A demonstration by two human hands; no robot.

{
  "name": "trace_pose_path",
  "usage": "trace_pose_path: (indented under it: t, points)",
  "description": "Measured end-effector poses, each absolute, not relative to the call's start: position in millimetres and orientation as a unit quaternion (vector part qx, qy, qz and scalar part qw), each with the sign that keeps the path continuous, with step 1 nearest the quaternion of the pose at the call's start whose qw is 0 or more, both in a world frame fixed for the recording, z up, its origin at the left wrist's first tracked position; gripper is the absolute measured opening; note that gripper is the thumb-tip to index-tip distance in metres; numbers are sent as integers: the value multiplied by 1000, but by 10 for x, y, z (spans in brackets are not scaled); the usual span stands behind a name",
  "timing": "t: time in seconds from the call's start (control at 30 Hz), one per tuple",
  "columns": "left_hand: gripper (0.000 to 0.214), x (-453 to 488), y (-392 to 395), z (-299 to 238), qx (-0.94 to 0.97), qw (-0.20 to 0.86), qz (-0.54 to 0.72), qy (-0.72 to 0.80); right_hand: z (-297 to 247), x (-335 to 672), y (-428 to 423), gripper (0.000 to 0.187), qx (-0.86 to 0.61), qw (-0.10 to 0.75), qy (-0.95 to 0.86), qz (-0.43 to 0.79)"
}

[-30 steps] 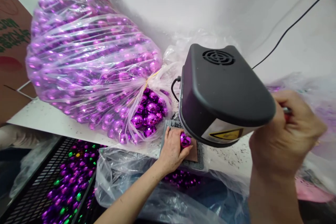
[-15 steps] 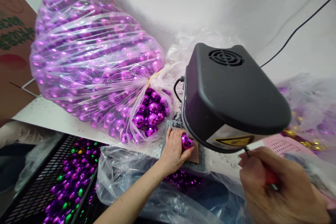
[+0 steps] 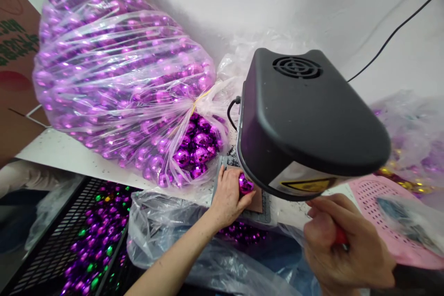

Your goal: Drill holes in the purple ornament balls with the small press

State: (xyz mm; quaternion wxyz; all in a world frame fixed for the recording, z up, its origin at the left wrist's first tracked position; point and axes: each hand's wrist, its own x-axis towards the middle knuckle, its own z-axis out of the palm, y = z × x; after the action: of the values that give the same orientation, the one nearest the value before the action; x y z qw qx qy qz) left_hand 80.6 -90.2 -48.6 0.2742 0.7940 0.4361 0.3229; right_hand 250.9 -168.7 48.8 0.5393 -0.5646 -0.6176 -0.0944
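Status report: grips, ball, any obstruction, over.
Left grip on purple ball. Right grip closed on red item, mostly hidden. Black housing blocks part of the view.

Right hand (image 3: pixel 359 256) has come down — red handle (image 3: pixel 340 236) with it

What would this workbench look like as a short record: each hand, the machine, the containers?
Left hand: holding a faceted purple ball
Right hand: gripping a red-handled tool, mostly hidden
Machine: black housing, fan grille, yellow warning label
Bag: clear plastic bag full of purple balls
Crate: black mesh crate, purple and green pieces inside
Basket: pink perforated basket
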Motion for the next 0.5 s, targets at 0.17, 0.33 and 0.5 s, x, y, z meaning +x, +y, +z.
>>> trace_pose_path:
  t: [0.17, 0.33, 0.5]
  points:
    - [32, 813, -908, -452, 803, 270, 296, 441, 415, 2546, -1676, 16, -559, 533, -627, -103]
    - [34, 817, -910, -467, 802, 264, 299, 444, 256, 2554, -1591, 17, -519, 564, -629, -129]
    - [41, 816, -896, -498, 805, 246, 325, 432, 59, 2503, -1464, 20, -503, 568, -626, -179]
